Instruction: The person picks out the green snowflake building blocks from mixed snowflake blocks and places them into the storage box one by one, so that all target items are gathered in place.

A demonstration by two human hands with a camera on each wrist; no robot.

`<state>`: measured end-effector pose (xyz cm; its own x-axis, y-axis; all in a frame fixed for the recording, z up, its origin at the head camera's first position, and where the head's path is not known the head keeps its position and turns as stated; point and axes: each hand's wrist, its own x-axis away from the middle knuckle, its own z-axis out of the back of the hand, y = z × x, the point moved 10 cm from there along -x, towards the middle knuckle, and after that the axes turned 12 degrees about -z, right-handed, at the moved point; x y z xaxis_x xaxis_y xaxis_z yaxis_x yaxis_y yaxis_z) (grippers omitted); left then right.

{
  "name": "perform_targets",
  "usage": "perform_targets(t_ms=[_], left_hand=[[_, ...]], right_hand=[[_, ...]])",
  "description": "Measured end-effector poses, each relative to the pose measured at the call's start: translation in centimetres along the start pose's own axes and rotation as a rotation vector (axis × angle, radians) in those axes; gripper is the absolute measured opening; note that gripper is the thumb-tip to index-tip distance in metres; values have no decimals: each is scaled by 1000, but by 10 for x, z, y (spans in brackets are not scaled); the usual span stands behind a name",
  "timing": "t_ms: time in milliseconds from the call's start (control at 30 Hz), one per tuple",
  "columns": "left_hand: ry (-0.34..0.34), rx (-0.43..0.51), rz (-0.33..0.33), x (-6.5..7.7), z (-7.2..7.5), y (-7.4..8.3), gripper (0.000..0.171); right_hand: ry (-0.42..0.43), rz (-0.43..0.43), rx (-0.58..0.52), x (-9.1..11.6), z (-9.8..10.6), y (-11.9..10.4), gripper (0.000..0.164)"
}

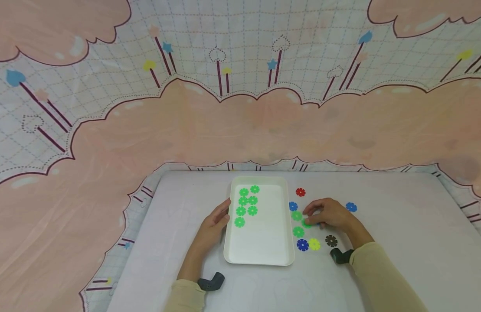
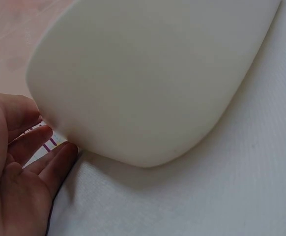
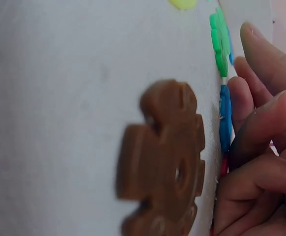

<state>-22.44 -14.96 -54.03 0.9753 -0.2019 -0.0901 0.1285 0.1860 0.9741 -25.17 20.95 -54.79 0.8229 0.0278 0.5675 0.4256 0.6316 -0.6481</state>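
Fingertips of my left hand (image 1: 213, 225) rest against the left side of a white rectangular tray (image 1: 260, 251); the left wrist view shows them at the edge of its outer wall. Several green notched plastic discs (image 1: 240, 211) lie in two columns at the tray's upper left. To the right of the tray, my right hand (image 1: 332, 213) hovers low with loosely bent fingers, its thumb tip right at a green disc (image 1: 305, 224). In the right wrist view a green disc (image 3: 220, 43) and a blue disc (image 3: 225, 118) show beside the fingers. Part of the right hand's underside is hidden.
Around the right hand lie a red disc (image 1: 300, 192), blue discs (image 1: 351, 207), more green discs (image 1: 298, 232), a dark blue disc (image 1: 302, 245), a yellow disc (image 1: 314, 244) and a brown disc (image 1: 331, 241). A patterned curtain (image 1: 240, 125) hangs behind the white table (image 1: 166, 208).
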Motion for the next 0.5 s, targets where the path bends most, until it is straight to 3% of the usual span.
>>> perform_targets(t_ms=[500], left_hand=[[-1, -6, -12, 0, 0, 4, 50]], right_hand=[[15, 31, 133, 3, -3, -10, 28]])
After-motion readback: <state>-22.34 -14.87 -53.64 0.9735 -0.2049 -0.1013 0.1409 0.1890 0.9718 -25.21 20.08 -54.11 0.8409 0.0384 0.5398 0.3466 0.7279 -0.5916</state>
